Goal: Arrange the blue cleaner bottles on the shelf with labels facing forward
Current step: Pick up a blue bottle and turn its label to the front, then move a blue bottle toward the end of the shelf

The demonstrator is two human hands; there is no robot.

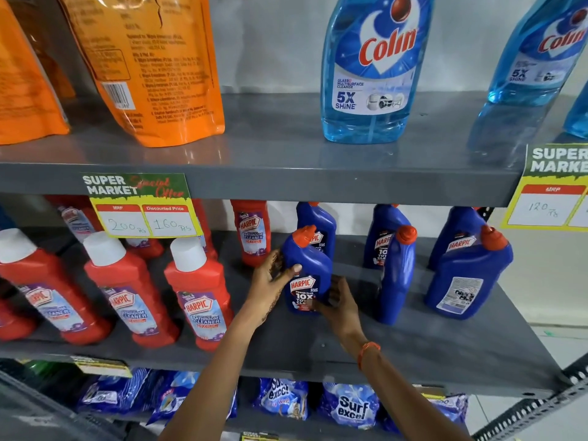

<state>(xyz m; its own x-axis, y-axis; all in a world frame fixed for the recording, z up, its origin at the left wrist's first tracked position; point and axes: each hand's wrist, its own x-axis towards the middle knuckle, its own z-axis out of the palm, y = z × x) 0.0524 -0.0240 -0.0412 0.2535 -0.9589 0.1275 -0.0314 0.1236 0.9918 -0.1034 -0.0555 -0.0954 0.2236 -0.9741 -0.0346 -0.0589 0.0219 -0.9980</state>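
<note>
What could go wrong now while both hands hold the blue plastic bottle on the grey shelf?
The tilted blue plastic bottle with the orange cap, held by the left hand and right hand, might knock the blue bottle behind it. The side-on blue bottle stands close to the right and could be tipped.

Colin bottle (370, 68) top cut off, rear blue bottles (318, 229) partly hidden, pouch print (165, 71) blurred
</note>
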